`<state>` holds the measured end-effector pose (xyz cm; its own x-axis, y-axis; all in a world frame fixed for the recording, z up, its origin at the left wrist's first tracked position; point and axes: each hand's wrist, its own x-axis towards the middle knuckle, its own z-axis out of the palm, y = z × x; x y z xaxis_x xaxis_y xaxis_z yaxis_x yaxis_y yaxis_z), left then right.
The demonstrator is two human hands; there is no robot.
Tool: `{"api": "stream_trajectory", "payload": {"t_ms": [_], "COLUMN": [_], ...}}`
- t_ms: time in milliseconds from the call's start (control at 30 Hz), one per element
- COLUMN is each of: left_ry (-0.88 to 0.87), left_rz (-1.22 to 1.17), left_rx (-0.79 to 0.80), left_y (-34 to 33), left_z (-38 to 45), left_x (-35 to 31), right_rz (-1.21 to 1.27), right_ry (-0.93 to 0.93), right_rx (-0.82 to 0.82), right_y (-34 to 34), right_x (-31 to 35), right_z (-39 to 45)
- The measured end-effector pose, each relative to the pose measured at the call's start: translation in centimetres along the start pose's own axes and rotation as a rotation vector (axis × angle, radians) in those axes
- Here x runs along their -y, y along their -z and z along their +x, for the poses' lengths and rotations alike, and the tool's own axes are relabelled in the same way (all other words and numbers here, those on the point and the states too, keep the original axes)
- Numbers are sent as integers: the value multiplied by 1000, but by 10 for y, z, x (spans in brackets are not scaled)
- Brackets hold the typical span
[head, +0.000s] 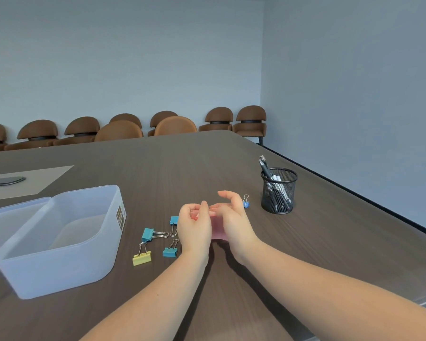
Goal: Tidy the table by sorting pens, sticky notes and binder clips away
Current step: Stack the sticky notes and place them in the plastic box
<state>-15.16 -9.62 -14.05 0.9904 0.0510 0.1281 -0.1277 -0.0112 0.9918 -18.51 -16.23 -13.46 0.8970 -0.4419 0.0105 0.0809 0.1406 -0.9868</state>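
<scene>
A pink pad of sticky notes (pixel 217 230) is held between my left hand (pixel 194 227) and my right hand (pixel 234 222) just above the dark table; most of the pad is hidden by my fingers. Left of my hands lie teal binder clips (pixel 148 234), (pixel 170 252), (pixel 174 220) and a yellow binder clip (pixel 142 259). A small blue binder clip (pixel 246 204) lies just right of my right hand. A black mesh pen cup (pixel 278 193) with several pens (pixel 266 168) in it stands at the right.
An open translucent plastic box (pixel 59 274) stands at the left, its lid (pixel 8 210) beside it. A beige mat (pixel 35 178) with a dark object lies at the far left. Brown chairs (pixel 172 125) line the far wall. The table edge (pixel 354 193) runs along the right.
</scene>
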Motion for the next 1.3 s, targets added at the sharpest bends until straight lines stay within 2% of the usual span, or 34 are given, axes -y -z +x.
{"api": "stream_trajectory", "payload": {"t_ms": [200, 467, 633, 867, 1000, 1200, 1300], "left_ry": [-20, 124, 112, 235, 221, 131, 143], "left_rz": [53, 10, 42, 80, 200, 173, 202], "left_rx": [3, 302, 263, 442, 371, 365, 375], "left_y": [-2, 5, 6, 16, 20, 19, 15], "left_z": [5, 7, 3, 6, 3, 1, 1], "left_x": [0, 7, 4, -6, -9, -4, -6], "right_rz": [-165, -109, -151, -161, -140, -76, -86], "right_ry": [37, -24, 21, -40, -89, -74, -83], "right_rx": [-121, -114, -127, 32, 95, -48, -45], "right_y": [-11, -11, -8, 1, 7, 9, -1], "right_x": [-4, -1, -1, -2, 3, 5, 5], "right_z": [8, 12, 11, 11, 11, 6, 4]}}
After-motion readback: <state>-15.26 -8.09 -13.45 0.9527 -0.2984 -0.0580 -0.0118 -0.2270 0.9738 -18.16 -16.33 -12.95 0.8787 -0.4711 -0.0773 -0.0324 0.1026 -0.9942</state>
